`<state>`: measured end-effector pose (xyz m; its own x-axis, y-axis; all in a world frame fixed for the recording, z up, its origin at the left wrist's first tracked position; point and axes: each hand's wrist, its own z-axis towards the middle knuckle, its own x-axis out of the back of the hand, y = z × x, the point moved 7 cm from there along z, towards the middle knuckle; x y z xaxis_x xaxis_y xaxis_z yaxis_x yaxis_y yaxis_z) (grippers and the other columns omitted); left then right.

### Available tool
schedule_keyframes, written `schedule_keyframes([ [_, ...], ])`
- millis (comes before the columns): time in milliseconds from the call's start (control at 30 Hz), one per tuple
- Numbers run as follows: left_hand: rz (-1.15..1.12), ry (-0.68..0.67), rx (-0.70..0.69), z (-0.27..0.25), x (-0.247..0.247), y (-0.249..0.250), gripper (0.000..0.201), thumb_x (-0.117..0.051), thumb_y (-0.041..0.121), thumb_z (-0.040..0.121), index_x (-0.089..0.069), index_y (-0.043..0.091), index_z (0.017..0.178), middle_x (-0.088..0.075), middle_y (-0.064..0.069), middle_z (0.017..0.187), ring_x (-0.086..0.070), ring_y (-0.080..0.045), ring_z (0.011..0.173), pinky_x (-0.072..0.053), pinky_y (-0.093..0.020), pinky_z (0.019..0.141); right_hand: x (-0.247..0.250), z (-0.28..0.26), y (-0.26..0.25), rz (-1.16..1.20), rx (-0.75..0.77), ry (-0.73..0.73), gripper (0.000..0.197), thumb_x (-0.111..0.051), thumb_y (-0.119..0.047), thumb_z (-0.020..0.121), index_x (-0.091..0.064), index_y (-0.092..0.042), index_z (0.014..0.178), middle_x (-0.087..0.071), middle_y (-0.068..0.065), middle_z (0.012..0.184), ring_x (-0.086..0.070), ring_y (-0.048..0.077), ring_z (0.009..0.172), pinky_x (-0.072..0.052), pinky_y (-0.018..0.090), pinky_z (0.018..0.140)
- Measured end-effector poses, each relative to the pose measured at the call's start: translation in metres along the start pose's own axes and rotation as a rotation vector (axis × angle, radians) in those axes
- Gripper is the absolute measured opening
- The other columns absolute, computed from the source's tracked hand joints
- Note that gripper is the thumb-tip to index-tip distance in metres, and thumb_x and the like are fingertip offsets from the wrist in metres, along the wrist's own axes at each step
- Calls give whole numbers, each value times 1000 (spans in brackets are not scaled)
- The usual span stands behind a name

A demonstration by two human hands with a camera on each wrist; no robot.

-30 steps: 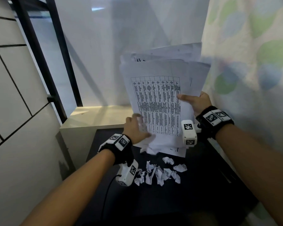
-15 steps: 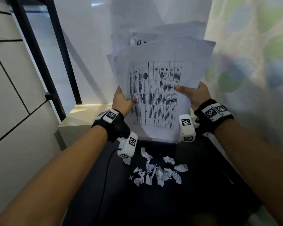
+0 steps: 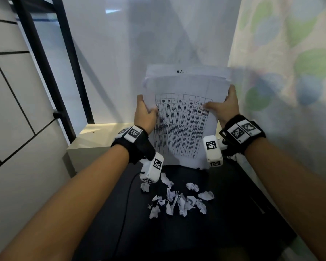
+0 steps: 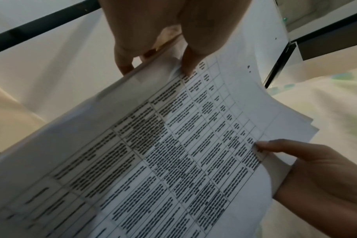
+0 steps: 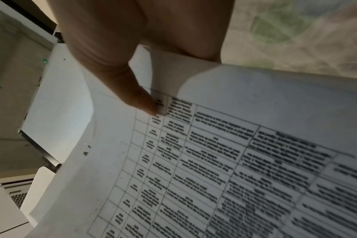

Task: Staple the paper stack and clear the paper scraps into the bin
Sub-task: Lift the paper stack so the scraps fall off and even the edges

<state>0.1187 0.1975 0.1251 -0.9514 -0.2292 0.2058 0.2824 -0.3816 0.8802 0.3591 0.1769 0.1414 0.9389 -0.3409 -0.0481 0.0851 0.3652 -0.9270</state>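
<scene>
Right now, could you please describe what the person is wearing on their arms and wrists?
Both forearms are bare, with no sleeves. The left hand and right hand wear no gloves. Each wrist carries a black strap topped with white blocks printed with black-and-white square markers. A white box-shaped camera unit, also marked, hangs under each wrist; a thin black cable trails from the left one.

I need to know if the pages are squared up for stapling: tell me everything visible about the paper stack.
The paper stack is white printed sheets, the front one bearing a ruled table of dark text. It stands upright, bottom edge on the black tabletop. The left hand and right hand grip its side edges. Top edges are staggered, not yet flush.
</scene>
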Motion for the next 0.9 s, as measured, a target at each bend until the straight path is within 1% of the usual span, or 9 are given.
schedule_keyframes([
  [100, -49, -16, 57, 0, 0, -3, 48, -43, 3, 93, -22, 5, 136, -50, -3, 102, -51, -17, 85, -44, -23, 70, 1, 0, 3, 39, -52, 5, 75, -70, 10, 66, -28, -25, 117, -55, 18, 108, -59, 31, 93, -56, 47, 80],
  [200, -33, -121, 145, -4, -6, -12, 56, -45, 5, 94, -14, 4, 142, -49, -12, 123, -51, -23, 105, -43, -31, 91, -6, -1, 22, -25, -164, -21, 90, -73, 2, 62, -26, -18, 137, -52, 19, 124, -57, 32, 109, -51, 47, 93],
  [267, 22, -161, 153, -4, -8, -14, 50, -41, 5, 96, -18, 1, 140, -50, -15, 127, -52, -23, 108, -42, -30, 92, -11, -2, 26, -90, -191, -29, 69, -69, -2, 62, -42, -4, 126, -57, 19, 119, -57, 32, 109, -49, 45, 96],
  [367, 129, -141, 96, -2, -3, -11, 41, -34, 7, 97, -26, -3, 136, -49, -3, 90, -48, -15, 77, -37, -24, 73, -14, -4, 15, -115, -139, 11, 31, -55, 7, 76, -58, -5, 105, -60, 11, 97, -58, 24, 91, -51, 36, 85],
  [500, 83, -82, 50, 1, 9, -7, 36, -36, 10, 98, -29, 0, 132, -46, -8, 107, -47, -18, 97, -37, -26, 85, -12, -4, 10, -81, -51, 1, 25, -57, 2, 73, -56, -11, 94, -63, 11, 94, -60, 25, 88, -53, 45, 86],
  [600, -58, -52, 68, 1, 16, -7, 41, -42, -1, 93, -29, -1, 132, -48, -7, 121, -48, -19, 110, -40, -30, 101, -14, -5, 10, -36, -68, -33, 26, -57, 1, 69, -52, -12, 91, -62, 9, 88, -58, 26, 86, -52, 42, 82],
  [800, -48, -32, -26, 0, 9, 10, 40, -34, -6, 94, -24, -3, 133, -42, -4, 113, -49, -11, 88, -45, -6, 64, -25, -5, -7, -93, 40, 12, 28, -55, 1, 81, -57, -3, 108, -58, 7, 94, -56, 14, 75, -48, 8, 52],
  [867, -71, 10, -75, 0, 13, 13, 49, -34, -9, 91, -19, -1, 137, -40, -3, 115, -51, -3, 82, -42, 4, 58, -23, -5, -12, -58, 50, 56, 27, -56, 1, 79, -56, -10, 104, -59, 4, 91, -55, 11, 73, -49, 11, 54],
  [900, -79, 27, -100, 0, 15, 13, 55, -36, -11, 89, -16, 1, 139, -39, -4, 118, -53, 0, 89, -43, 6, 66, -21, -5, -11, -47, 38, 61, 28, -56, 2, 78, -53, -12, 101, -59, 2, 88, -55, 9, 71, -49, 15, 55],
])
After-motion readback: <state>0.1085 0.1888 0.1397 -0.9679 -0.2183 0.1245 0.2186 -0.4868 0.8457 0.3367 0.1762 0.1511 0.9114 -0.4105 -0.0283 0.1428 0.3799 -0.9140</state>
